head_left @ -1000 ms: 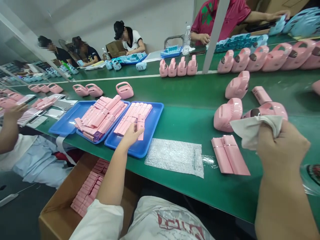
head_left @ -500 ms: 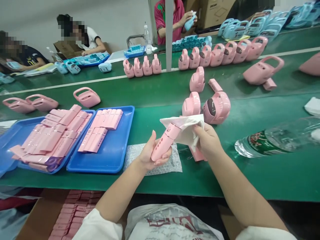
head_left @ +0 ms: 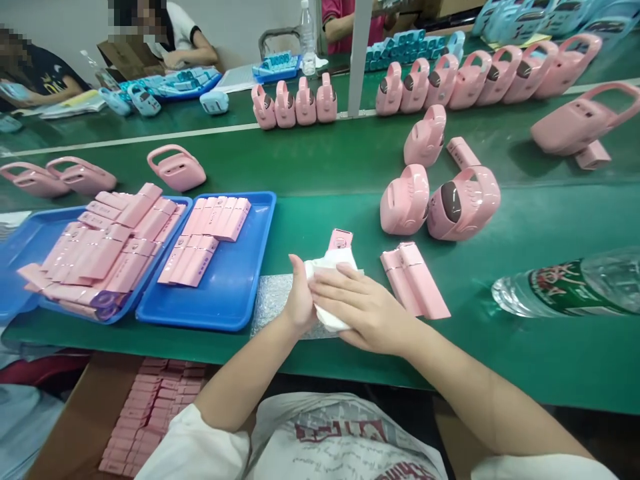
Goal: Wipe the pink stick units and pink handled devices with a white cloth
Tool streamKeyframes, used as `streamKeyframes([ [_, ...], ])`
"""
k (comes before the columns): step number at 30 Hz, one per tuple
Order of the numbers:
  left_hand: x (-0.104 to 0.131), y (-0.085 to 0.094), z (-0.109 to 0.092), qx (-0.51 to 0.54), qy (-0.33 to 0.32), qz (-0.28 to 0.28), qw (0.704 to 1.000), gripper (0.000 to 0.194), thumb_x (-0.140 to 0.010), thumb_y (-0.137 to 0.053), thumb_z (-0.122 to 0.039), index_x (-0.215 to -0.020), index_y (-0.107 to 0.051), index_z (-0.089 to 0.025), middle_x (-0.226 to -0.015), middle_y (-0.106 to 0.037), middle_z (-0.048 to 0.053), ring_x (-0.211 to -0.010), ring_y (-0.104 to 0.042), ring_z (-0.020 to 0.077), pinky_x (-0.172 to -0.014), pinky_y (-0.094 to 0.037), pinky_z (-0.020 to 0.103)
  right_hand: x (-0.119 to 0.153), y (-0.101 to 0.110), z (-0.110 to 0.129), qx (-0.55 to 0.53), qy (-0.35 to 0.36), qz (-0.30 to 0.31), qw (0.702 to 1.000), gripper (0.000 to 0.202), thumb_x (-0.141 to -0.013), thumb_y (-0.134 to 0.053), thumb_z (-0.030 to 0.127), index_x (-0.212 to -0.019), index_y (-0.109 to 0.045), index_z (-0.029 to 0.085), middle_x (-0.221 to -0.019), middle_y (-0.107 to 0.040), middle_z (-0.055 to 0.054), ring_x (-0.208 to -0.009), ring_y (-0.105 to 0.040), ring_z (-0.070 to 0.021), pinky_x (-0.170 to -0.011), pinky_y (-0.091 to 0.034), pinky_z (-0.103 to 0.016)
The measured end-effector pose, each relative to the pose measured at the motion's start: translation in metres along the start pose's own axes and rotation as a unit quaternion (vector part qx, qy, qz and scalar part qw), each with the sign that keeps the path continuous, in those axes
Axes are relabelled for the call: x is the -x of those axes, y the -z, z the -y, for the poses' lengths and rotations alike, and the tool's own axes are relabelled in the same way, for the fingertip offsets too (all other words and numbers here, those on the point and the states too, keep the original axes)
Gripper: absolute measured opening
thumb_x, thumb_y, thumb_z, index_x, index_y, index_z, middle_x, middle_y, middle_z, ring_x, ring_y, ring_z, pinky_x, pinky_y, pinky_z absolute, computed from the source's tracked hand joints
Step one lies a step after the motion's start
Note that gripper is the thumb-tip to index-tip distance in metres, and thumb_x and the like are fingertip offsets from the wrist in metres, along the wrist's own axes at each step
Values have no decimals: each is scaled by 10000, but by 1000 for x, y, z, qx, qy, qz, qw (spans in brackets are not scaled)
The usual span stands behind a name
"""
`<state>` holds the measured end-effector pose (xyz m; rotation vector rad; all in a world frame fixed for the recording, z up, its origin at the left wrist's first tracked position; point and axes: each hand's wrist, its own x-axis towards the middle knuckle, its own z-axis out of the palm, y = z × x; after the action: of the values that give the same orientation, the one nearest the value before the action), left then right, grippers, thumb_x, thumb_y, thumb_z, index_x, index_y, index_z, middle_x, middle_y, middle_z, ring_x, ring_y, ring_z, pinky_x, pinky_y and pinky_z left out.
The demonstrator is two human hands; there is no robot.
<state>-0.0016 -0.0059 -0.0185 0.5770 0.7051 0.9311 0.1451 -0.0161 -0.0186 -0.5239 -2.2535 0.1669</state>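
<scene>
In the head view, my left hand (head_left: 301, 300) holds a pink stick-shaped device (head_left: 341, 238), its thumb pointing up. Only the device's top end shows; a white cloth (head_left: 333, 321) wraps the rest. Over the cloth lies my right hand (head_left: 367, 308), fingers together, pressing the cloth round the device. Beneath both hands is a sheet of bubble wrap (head_left: 271, 303). Two similar pink sticks (head_left: 415, 280) lie side by side to the right of my right hand. Behind them stand several pink handled units (head_left: 404, 200), which look like small speakers.
To the left, a blue tray (head_left: 227, 297) carries pink sticks, beside a fuller blue tray (head_left: 184, 230). A water bottle (head_left: 565, 287) lies on its side at right. Pink handled units (head_left: 327, 100) line the far strip. A co-worker (head_left: 185, 40) sits across, near a metal post (head_left: 359, 60).
My right hand has moved left and down, wrapping the cloth round the device, which had been mostly bare. The pink sticks at right are now uncovered. The view has shifted slightly.
</scene>
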Motion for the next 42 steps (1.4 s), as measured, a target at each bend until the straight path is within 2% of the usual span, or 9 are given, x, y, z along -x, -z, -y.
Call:
streamKeyframes([
  [4,1,1,-4,-57,-31,34,997,848,-665,-321,-897,-954,-567,-138,-545,-506,-22,-382,-454,87,-336,-310,197,3,10,-7,-13,-53,-90,994,356,-879,-507,204,-1211,-608,126,-1238,-641,-128,-1286,-498,-257,-1108,-380,-473],
  [7,3,0,-8,-86,-38,69,993,568,-691,-646,-683,-892,-498,-173,-572,-500,-61,-340,-403,47,-304,-273,162,3,15,-11,-97,-238,-187,948,313,-885,-486,204,-1147,-655,183,-1195,-669,-88,-1175,-595,-258,-977,-504,-431],
  [13,7,-1,-13,-61,-38,32,997,416,-690,-775,-429,-886,-560,-132,-813,-615,14,-557,-587,80,-455,-457,176,-6,8,-20,-396,-523,-400,640,263,-742,-688,446,-821,-697,196,-821,-718,-21,-864,-672,-217,-742,-559,-323],
  [16,7,0,-13,-14,14,69,997,443,-728,-736,-453,-991,-627,-114,-755,-596,13,-578,-568,76,-507,-464,178,-10,4,-23,-473,-513,-430,572,300,-651,-773,427,-813,-685,190,-837,-706,-5,-848,-651,-181,-756,-537,-282],
  [20,6,1,-12,43,115,162,979,470,-818,-590,-515,-1049,-647,-109,-558,-496,-25,-400,-419,55,-382,-309,171,-14,3,-14,-540,-509,-370,558,329,-654,-778,452,-831,-666,198,-826,-686,6,-829,-640,-166,-729,-522,-261],
  [27,4,2,-7,68,154,204,964,524,-850,-502,-532,-1098,-608,-82,-497,-479,-32,-333,-379,63,-333,-238,179,-14,3,-5,-529,-512,-266,623,384,-641,-766,522,-819,-645,203,-715,-655,0,-730,-633,-177,-618,-517,-264],
  [33,3,3,-4,42,178,223,957,461,-854,-465,-568,-875,-586,-124,-454,-461,-33,-294,-353,66,-309,-226,185,-6,-2,-6,-506,-467,-209,695,545,-676,-776,475,-1117,-616,199,-1036,-683,-63,-978,-629,-208,-831,-525,-303],
  [37,3,0,-6,8,164,193,967,470,-843,-474,-563,-981,-566,-123,-453,-448,-48,-303,-331,62,-327,-223,183,-5,-7,-9,-474,-497,-249,683,512,-684,-755,513,-1055,-629,184,-956,-695,-59,-897,-655,-213,-776,-552,-319],
  [42,-4,0,1,-175,88,33,980,459,-831,-495,-459,-1157,-490,-137,-638,-539,-15,-434,-441,82,-397,-314,188,-5,2,-32,-413,-505,-450,609,332,-780,-631,490,-887,-616,176,-902,-696,-56,-964,-663,-226,-837,-563,-363],
])
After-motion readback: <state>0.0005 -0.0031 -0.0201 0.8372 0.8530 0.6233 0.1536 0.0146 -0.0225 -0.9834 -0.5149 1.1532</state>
